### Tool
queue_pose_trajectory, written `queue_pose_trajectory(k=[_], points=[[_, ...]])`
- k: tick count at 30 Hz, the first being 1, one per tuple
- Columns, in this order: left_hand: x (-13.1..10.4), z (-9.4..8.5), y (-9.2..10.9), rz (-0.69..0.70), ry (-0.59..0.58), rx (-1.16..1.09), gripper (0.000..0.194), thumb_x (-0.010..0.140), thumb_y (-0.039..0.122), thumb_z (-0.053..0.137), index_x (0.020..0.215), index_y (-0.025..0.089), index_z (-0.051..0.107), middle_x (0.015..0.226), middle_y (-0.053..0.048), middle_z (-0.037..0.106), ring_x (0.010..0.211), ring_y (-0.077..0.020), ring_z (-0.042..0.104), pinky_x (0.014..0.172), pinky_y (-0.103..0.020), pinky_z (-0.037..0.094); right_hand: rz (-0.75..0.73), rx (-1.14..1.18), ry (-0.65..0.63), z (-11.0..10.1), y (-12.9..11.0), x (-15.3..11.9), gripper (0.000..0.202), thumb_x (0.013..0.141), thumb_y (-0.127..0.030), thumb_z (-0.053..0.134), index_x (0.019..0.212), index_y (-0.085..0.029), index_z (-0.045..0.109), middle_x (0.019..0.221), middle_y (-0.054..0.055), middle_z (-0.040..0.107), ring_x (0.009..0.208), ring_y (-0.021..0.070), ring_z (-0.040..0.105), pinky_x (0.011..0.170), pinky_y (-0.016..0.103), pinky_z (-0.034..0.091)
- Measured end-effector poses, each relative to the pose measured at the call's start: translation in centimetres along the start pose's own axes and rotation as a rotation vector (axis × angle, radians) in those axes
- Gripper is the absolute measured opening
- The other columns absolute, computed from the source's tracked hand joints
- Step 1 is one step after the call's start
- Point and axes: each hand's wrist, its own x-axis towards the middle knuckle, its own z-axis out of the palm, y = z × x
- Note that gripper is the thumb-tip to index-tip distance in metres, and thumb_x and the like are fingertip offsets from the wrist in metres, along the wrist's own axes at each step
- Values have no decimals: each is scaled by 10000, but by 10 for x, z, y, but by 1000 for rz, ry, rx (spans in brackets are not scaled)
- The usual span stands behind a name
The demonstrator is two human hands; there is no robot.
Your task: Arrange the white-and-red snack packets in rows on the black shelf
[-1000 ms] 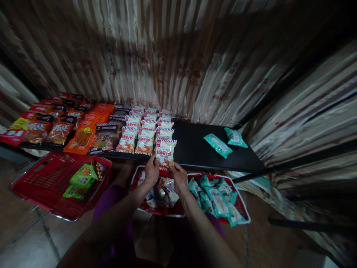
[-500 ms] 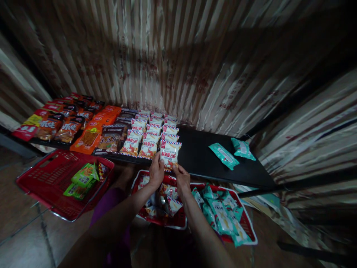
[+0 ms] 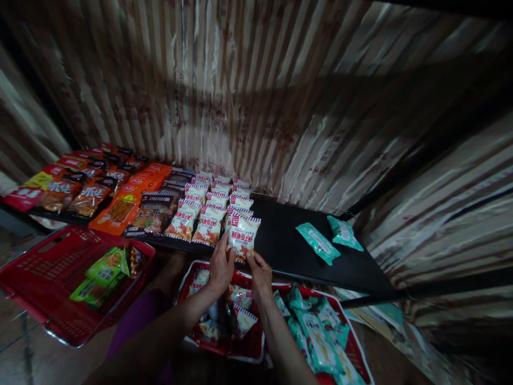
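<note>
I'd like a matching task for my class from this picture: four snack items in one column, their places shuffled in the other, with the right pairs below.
Items
1. White bag at the front right of the white rows
2. Lime-green packets
3. Brown packets
4. Heap of teal bags

Places
A. On the black shelf, right beside the orange packets
B. In the rightmost red basket
C. Held by the left hand and the right hand
D. In the leftmost red basket

Right pairs: 1-C, 2-D, 3-A, 4-B
</note>
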Motion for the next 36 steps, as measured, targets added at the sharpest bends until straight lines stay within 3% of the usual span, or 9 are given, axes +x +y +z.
queue_pose_trajectory(k=[5,11,18,27,36], points=[[12,28,22,66,-35,19,478,875,253,383,1345,166,375,1349,-113,480,1267,-205,417,1055,-393,348,10,90,106,-14,-26,17,419,511,-367,790,878,-174,728,836,30,734,744,172,650,735,289,504],[40,73,52,83,-75,63,492,861,184,362,1353,167,367,1355,-102,471,1271,-189,407,1071,-360,334,-70,69,193,-36,-50,59,425,486,-365,795,857,-169,728,814,37,733,705,168,655,654,267,520],[77,119,73,40,-3,104,483,855,163,357,1336,167,401,1317,-108,502,1228,-200,447,1049,-347,357,-135,32,232,-50,-72,113,424,495,-380,787,848,-155,717,803,53,734,698,178,666,618,269,533],[106,169,54,-61,118,216,494,844,130,364,1336,147,408,1329,-152,480,1218,-252,455,1004,-416,373,-67,72,218,-49,-59,172,381,466,-306,792,805,-158,704,726,19,729,673,164,668,641,255,544],[135,196,31,-98,156,249,509,831,154,398,1340,152,404,1416,-158,388,1325,-277,320,1083,-468,251,-61,41,209,-34,-40,225,337,449,-324,782,727,-151,704,673,43,720,683,197,674,620,277,549]])
